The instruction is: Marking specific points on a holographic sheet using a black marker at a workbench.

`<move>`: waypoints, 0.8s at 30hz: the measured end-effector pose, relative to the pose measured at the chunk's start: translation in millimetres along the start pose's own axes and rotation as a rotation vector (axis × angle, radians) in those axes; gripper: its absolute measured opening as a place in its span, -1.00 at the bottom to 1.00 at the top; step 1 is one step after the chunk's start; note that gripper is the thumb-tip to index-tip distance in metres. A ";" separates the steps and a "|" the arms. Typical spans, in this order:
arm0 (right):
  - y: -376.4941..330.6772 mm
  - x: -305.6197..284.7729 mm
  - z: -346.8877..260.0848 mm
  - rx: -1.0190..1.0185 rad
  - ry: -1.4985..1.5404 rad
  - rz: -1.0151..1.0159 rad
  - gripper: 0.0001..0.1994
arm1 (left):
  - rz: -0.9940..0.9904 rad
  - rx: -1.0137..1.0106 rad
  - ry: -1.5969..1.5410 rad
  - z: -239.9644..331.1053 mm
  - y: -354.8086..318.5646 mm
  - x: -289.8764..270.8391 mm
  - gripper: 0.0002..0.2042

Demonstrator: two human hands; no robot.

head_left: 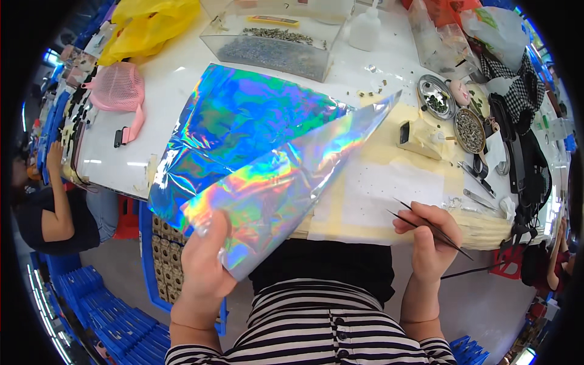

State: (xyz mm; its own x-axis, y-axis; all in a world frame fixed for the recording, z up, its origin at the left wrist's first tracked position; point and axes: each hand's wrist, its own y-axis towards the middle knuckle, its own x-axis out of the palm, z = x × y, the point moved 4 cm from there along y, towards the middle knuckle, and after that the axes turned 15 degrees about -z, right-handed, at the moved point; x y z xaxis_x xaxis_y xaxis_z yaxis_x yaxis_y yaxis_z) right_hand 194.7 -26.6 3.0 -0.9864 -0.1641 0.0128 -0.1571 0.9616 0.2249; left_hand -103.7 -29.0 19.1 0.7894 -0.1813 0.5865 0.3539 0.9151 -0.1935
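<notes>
My left hand (207, 255) is closed on the near corner of a shiny holographic sheet (243, 134). The sheet looks like a foil bag or film, folded over on its right side, with blue, green and rainbow reflections. It spreads from my hand over the table's front edge. My right hand (432, 237) pinches a pair of dark, thin tweezers (435, 230), whose tips point up and left, apart from each other. Below those tips lies a white paper (389, 191) on yellowish tape, dotted with tiny specks.
A clear bin (267, 52) of small metal parts stands at the back, beside a white squeeze bottle (365, 29). To the right are a round metal dish (436, 97), a bowl of tiny parts (469, 131) and a taped block (423, 139). A pink mesh item (118, 88) lies left.
</notes>
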 end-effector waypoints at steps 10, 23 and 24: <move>-0.8 4.2 1.4 0.000 -0.027 0.005 -0.73 | -0.036 0.062 -0.380 -23.9 21.1 -21.9 -0.52; -1.2 5.2 2.6 0.027 -0.084 0.011 -0.71 | -0.083 0.106 -0.394 -28.8 20.0 -23.3 -0.54; -1.2 5.4 2.4 0.028 -0.088 0.013 -0.71 | -0.097 0.111 -0.399 -28.3 20.3 -22.6 -0.54</move>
State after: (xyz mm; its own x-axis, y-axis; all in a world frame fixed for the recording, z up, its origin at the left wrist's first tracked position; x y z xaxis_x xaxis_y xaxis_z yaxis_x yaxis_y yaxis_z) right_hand 189.4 -28.2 0.4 -0.9886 -0.1329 -0.0703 -0.1444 0.9695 0.1980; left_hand -100.1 -16.5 -20.4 0.4910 -0.1344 0.8607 0.3435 0.9379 -0.0494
